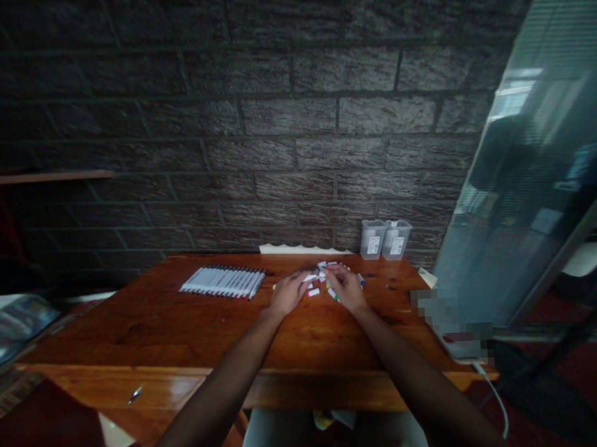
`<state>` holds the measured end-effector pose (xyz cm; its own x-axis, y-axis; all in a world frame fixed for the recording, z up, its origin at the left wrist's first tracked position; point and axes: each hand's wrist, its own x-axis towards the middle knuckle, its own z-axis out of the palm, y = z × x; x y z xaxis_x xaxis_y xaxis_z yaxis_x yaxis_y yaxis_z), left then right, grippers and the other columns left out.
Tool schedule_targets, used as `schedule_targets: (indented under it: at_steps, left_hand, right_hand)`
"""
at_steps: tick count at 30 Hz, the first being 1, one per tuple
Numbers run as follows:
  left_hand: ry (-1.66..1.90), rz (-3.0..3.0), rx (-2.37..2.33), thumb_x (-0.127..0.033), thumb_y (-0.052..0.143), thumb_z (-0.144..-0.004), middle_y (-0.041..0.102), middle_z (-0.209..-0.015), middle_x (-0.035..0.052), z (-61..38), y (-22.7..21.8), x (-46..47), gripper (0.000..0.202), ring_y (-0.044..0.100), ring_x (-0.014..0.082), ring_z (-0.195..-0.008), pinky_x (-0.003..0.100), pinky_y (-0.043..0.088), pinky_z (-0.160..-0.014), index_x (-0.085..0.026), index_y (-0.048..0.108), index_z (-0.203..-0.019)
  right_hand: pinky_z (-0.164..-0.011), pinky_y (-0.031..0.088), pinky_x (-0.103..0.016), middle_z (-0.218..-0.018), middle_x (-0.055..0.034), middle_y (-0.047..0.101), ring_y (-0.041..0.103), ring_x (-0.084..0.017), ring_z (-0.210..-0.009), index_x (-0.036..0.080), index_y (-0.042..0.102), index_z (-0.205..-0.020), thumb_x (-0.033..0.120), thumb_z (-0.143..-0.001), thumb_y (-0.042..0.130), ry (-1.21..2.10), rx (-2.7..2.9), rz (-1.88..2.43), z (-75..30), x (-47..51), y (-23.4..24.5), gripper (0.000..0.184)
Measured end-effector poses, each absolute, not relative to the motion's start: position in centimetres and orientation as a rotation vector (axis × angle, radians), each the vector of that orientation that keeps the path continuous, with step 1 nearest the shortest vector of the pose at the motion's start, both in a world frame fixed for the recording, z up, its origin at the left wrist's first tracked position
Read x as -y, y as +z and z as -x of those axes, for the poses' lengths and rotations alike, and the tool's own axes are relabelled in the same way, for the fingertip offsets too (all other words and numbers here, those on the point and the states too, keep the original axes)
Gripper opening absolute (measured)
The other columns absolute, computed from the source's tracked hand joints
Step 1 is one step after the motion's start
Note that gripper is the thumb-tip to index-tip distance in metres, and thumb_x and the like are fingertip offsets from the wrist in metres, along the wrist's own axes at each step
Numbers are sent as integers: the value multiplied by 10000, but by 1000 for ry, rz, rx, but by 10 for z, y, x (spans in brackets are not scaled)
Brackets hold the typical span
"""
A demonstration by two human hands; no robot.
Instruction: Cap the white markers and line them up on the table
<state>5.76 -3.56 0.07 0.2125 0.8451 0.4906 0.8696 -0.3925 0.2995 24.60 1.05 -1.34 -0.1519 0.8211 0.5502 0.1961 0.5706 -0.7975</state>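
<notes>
My left hand [288,293] is closed around a slim white piece [309,277] that looks like a marker and points to the right. Close beside it, my right hand [346,286] has its fingers pinched together at that piece's far end; what they hold is too small to make out. Around and under both hands lie several short white pieces with coloured ends, among them a red-ended one [313,292] and a green-ended one [333,294]. Left of my hands, a neat row of white markers [224,281] with dark upper ends and red or dark lower ends lies on the wooden table [184,329].
Two clear plastic containers [373,241] with labels stand at the table's back right. A pale strip with a wavy edge [304,249] lies along the brick wall. A blurred-out flat device [454,329] with a white cable [498,396] sits at the right edge.
</notes>
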Motion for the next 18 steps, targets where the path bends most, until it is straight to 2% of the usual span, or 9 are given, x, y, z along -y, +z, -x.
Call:
schedule_targets:
  at_steps: [4, 7, 10, 12, 15, 18]
  left_hand:
    - [-957, 2431, 1675, -333, 423, -943, 655, -1215, 33, -60, 2, 37, 335, 611, 199, -1116, 335, 475, -990, -306, 616, -1215]
    - [-917, 2453, 1648, -321, 430, -940, 663, -1191, 43, -62, 2, 35, 324, 612, 204, -1106, 356, 468, -1003, -297, 629, -1193]
    - [-921, 2458, 1586, -350, 441, -940, 657, -1203, 62, -64, 2, 36, 340, 602, 214, -1125, 368, 449, -1024, -263, 614, -1218]
    - [-952, 2453, 1539, -395, 461, -932, 635, -1247, 63, -65, 3, 39, 380, 588, 215, -1151, 358, 435, -1037, -256, 577, -1265]
    - [-920, 2479, 1520, -441, 458, -930, 648, -1223, 51, -68, 7, 43, 387, 609, 210, -1111, 335, 458, -992, -274, 577, -1258]
    - [-866, 2481, 1587, -424, 407, -955, 674, -1161, 31, -69, 11, 45, 341, 629, 194, -1062, 314, 478, -944, -299, 617, -1193]
  right_hand:
    - [-783, 511, -281, -946, -63, 731, 673, -174, -834, 184, 686, -939, 501, -835, 576, 676, 1694, 821, -247, -8, -13, 351]
    - [-755, 512, -274, -912, -38, 737, 671, -167, -797, 200, 706, -945, 493, -835, 583, 701, 1732, 800, -248, -7, -14, 337]
    - [-723, 514, -280, -873, -31, 739, 664, -171, -759, 209, 733, -954, 492, -826, 596, 704, 1784, 796, -248, -7, -15, 340]
    - [-755, 516, -292, -896, -38, 742, 667, -182, -793, 212, 745, -954, 491, -821, 602, 691, 1797, 785, -249, -7, -13, 340]
    - [-790, 511, -288, -922, -40, 741, 669, -186, -840, 206, 752, -941, 502, -827, 584, 709, 1793, 754, -250, -5, -9, 359]
    - [-702, 504, -257, -822, -32, 728, 656, -170, -764, 184, 742, -936, 557, -859, 496, 711, 1769, 819, -251, -2, -5, 453]
